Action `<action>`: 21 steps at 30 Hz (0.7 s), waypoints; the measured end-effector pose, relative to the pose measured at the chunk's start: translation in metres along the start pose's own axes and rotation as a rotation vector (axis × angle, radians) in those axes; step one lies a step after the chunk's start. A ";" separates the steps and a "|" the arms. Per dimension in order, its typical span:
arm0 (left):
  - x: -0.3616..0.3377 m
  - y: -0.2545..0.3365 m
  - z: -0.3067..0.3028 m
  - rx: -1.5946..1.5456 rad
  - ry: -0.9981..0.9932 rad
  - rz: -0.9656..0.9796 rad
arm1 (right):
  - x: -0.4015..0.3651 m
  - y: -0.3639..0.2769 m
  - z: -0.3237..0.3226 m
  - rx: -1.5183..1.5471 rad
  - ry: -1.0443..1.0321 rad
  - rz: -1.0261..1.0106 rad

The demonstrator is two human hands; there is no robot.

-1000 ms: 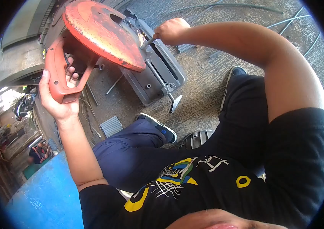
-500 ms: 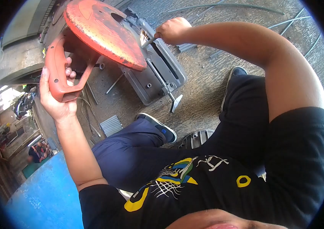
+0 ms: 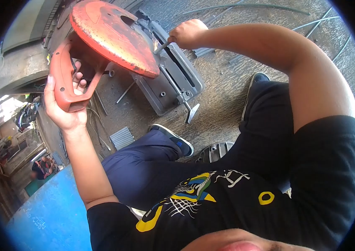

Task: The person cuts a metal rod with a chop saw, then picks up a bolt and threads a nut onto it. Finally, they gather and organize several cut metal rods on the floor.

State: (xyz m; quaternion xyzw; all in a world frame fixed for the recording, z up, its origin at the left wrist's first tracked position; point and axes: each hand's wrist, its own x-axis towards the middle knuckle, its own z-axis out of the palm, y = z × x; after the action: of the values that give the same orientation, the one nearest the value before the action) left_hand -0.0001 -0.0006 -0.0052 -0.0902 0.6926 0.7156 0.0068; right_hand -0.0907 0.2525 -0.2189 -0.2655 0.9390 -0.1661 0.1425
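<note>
My left hand (image 3: 68,115) is wrapped round the orange D-shaped handle (image 3: 61,75) of a chop saw. The saw's scuffed orange blade guard (image 3: 110,37) slants over its grey metal base (image 3: 167,94). Closed round the end of a short grey metal tube (image 3: 161,47) is my right hand (image 3: 188,34). The tube's far end meets the saw beside the guard's edge, where a few sparks fly. The cutting disc and the contact point are hidden by the guard. A clamp screw with a T-shaped crank (image 3: 191,113) projects from the base towards me.
Cut tubes (image 3: 122,138) lie in a row on the floor by my left foot, and more tubes (image 3: 204,52) lie behind the base. Long thin rods (image 3: 319,25) cross the floor at upper right. A blue surface (image 3: 52,209) is at lower left. Another person (image 3: 43,167) sits far left.
The spark spray has shrunk a little. My left fingers have shifted slightly on the handle, and the dark trigger shows more. The tube and my right hand stay nearly in place.
</note>
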 end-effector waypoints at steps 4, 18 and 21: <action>0.001 -0.001 0.000 -0.004 0.015 -0.002 | 0.005 0.005 0.013 0.016 0.095 -0.012; -0.001 -0.002 0.006 0.022 0.031 0.028 | 0.002 0.004 0.008 0.022 0.077 -0.035; 0.000 -0.003 0.005 0.008 0.020 0.032 | 0.002 0.004 0.009 0.039 0.086 -0.037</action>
State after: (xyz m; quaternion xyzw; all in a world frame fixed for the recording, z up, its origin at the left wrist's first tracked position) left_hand -0.0002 0.0046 -0.0077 -0.0862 0.6968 0.7120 -0.0112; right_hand -0.0913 0.2525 -0.2293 -0.2725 0.9357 -0.1983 0.1041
